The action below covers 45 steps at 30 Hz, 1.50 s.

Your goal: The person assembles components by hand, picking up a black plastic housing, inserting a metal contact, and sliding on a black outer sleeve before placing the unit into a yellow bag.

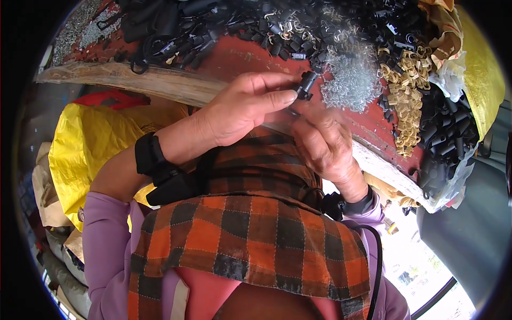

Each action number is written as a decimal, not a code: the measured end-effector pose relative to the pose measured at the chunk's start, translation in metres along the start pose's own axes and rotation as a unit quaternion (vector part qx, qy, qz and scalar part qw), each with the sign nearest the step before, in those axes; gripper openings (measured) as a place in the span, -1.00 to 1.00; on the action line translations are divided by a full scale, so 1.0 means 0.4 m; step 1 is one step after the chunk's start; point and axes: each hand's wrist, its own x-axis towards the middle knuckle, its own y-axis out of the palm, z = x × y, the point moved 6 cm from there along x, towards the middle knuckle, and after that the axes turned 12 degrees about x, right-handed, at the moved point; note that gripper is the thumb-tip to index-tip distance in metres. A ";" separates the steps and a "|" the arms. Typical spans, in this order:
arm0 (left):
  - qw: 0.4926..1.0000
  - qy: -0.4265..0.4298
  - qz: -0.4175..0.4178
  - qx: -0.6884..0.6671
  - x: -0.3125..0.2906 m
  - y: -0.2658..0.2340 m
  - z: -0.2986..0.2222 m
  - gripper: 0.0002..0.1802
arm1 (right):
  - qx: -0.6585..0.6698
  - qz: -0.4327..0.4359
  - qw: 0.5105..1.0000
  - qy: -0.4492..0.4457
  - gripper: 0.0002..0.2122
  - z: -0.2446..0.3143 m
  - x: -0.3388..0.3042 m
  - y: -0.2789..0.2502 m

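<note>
Between the thumb and fingers of my left hand [242, 106] is a small black cylindrical plastic part [306, 85], tilted and held over the table edge. Just below and to the right, my right hand [326, 143] has its fingers curled together in a pinch, their tips smeared by motion. A thin dark tip shows by those fingers, too small to name. Beyond the hands, a pile of small clear or silvery pieces [352, 77] lies on the red tabletop [240, 56].
Black plastic parts [277, 45] are heaped along the far side. Brass-coloured clips [408, 101] lie at the right, beside more black cylinders [445, 133]. A worn wooden edge [133, 80] fronts the table. Yellow sacks [80, 154] stand at the left.
</note>
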 end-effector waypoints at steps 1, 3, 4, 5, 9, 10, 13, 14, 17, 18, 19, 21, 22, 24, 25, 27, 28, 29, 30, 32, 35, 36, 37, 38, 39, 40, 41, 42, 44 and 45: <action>1.000 0.001 0.003 -0.001 0.002 -0.003 0.003 -0.59 | -0.004 -0.002 1.000 -0.004 -0.79 -0.001 -0.002 0.003; 1.000 0.001 0.007 -0.003 0.002 -0.005 0.005 -0.59 | -0.009 -0.004 1.000 -0.007 -0.80 -0.001 -0.002 0.003; 1.000 -0.003 0.004 -0.019 0.002 -0.006 0.007 -0.59 | 0.012 -0.009 1.000 0.008 -0.81 -0.004 0.000 -0.001; 0.999 -0.008 0.001 -0.036 0.002 -0.008 0.008 -0.59 | 0.033 -0.013 0.999 0.023 -0.81 -0.007 0.001 -0.003; 0.999 -0.005 0.004 -0.039 0.004 -0.017 0.012 -0.60 | 0.066 -0.034 0.995 0.069 -0.85 -0.017 -0.007 -0.007; 0.999 0.000 0.003 -0.043 0.004 -0.018 0.011 -0.60 | 0.075 -0.029 0.994 0.073 -0.86 -0.020 -0.008 -0.008; 0.999 0.008 -0.001 -0.049 0.002 -0.026 0.007 -0.60 | 0.093 -0.019 0.993 0.075 -0.88 -0.019 -0.006 -0.003; 0.999 0.011 -0.006 -0.052 0.002 -0.029 0.006 -0.60 | 0.104 -0.014 0.992 0.073 -0.89 -0.019 -0.003 0.001; 0.999 -0.022 -0.034 -0.022 0.012 -0.043 0.009 -0.61 | 0.108 -0.012 0.990 0.087 -0.90 -0.027 0.022 0.018; 0.999 -0.018 -0.032 -0.018 0.016 -0.044 0.002 -0.61 | 0.105 -0.015 0.991 0.084 -0.90 -0.031 0.030 0.026; 0.997 -0.049 -0.050 0.015 0.021 -0.051 0.005 -0.61 | 0.118 -0.032 0.988 0.098 -0.90 -0.043 0.035 0.032; 0.993 -0.076 -0.068 0.052 0.032 -0.064 0.006 -0.61 | 0.145 -0.056 0.978 0.140 -0.89 -0.065 0.044 0.042; 0.991 -0.082 -0.089 0.057 0.039 -0.077 0.010 -0.61 | 0.142 -0.057 0.979 0.136 -0.89 -0.070 0.050 0.048; 0.988 -0.084 -0.110 0.062 0.050 -0.087 0.001 -0.61 | 0.127 -0.071 0.980 0.132 -0.88 -0.084 0.056 0.055; 0.982 -0.106 -0.120 0.101 0.054 -0.088 -0.003 -0.63 | 0.126 -0.077 0.980 0.136 -0.88 -0.088 0.057 0.058; 0.974 -0.125 -0.130 0.138 0.061 -0.101 -0.009 -0.64 | 0.121 -0.075 0.980 0.137 -0.88 -0.096 0.055 0.064; 0.956 -0.119 -0.109 0.244 0.071 -0.110 -0.018 -0.64 | 0.117 -0.074 0.980 0.141 -0.88 -0.098 0.056 0.066; 0.927 -0.112 -0.086 0.346 0.078 -0.114 -0.025 -0.65 | 0.117 -0.071 0.981 0.140 -0.88 -0.098 0.058 0.067; 0.928 -0.112 -0.086 0.344 0.080 -0.116 -0.028 -0.65 | 0.117 -0.070 0.980 0.147 -0.88 -0.100 0.060 0.067; 0.906 -0.090 -0.080 0.405 0.084 -0.113 -0.043 -0.66 | 0.119 -0.066 0.979 0.155 -0.87 -0.102 0.064 0.070; 0.875 -0.069 -0.098 0.469 0.086 -0.136 -0.038 -0.68 | 0.114 -0.050 0.981 0.147 -0.87 -0.098 0.072 0.078; 0.876 -0.070 -0.098 0.468 0.085 -0.132 -0.044 -0.68 | 0.117 -0.051 0.981 0.145 -0.88 -0.098 0.070 0.077; 0.852 -0.054 -0.095 0.511 0.084 -0.126 -0.058 -0.69 | 0.119 -0.052 0.981 0.144 -0.89 -0.099 0.068 0.076; 0.827 -0.037 -0.092 0.553 0.083 -0.118 -0.071 -0.71 | 0.120 -0.051 0.981 0.145 -0.89 -0.099 0.069 0.072; 0.828 -0.039 -0.093 0.552 0.081 -0.117 -0.075 -0.71 | 0.120 -0.062 0.980 0.147 -0.90 -0.098 0.071 0.063; 0.822 -0.034 -0.085 0.562 0.080 -0.113 -0.078 -0.71 | 0.119 -0.074 0.979 0.150 -0.90 -0.099 0.070 0.054; 0.816 -0.029 -0.077 0.572 0.079 -0.110 -0.078 -0.72 | 0.121 -0.088 0.977 0.151 -0.92 -0.107 0.062 0.050; 0.816 -0.031 -0.077 0.572 0.077 -0.109 -0.075 -0.72 | 0.122 -0.088 0.977 0.152 -0.92 -0.109 0.057 0.049; 0.803 0.008 -0.085 0.590 0.071 -0.100 -0.079 -0.72 | 0.147 -0.111 0.959 0.215 -0.93 -0.130 0.039 0.043; 0.803 0.007 -0.083 0.590 0.069 -0.099 -0.075 -0.72 | 0.155 -0.119 0.955 0.224 -0.93 -0.133 0.035 0.041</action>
